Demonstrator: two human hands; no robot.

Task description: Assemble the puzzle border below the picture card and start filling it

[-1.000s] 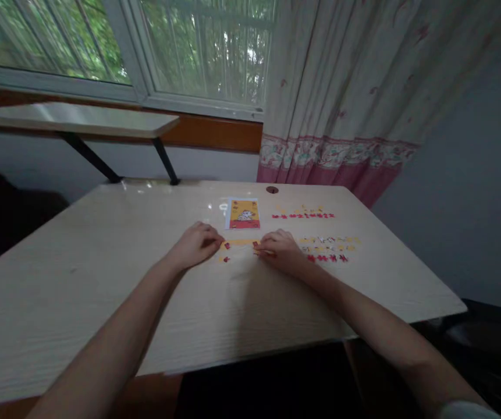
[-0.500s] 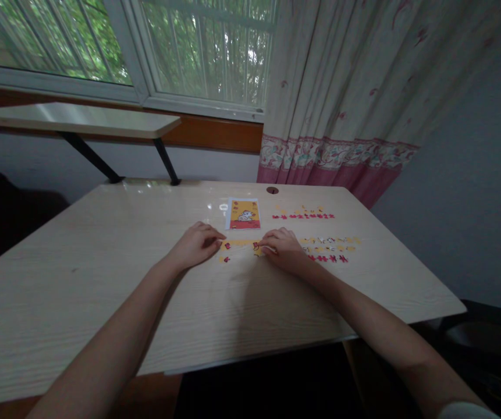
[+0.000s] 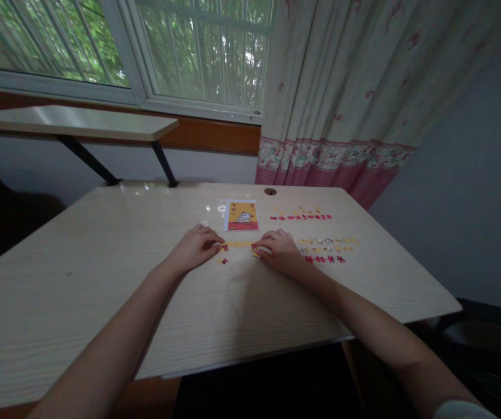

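Note:
On the table, small jigsaw puzzle pieces are joined in a yellow strip (image 3: 239, 244), with red-marked pieces hanging below both ends. My left hand (image 3: 196, 249) has its thumb and forefinger drawn together at the strip's left end, on a red-and-yellow puzzle piece (image 3: 226, 248). At the right end, the curled fingers of my right hand (image 3: 280, 249) press on another puzzle piece (image 3: 254, 247), partly covered by the fingertips. Just below my left fingertips lies a loose-looking piece (image 3: 224, 261). Behind the strip sits a picture card (image 3: 241, 216) showing a white animal on yellow and red.
Rows of yellow and white pieces (image 3: 326, 241) and red pieces (image 3: 335, 259) lie right of my right hand. Farther back is another red row (image 3: 302, 217). A raised shelf (image 3: 75, 123) stands at the back left; a curtain (image 3: 333, 105) hangs behind the table.
The whole view has shifted slightly, the table appearing a little lower and farther left. Both hands stay at the same ends of the strip, with only slight finger movement.

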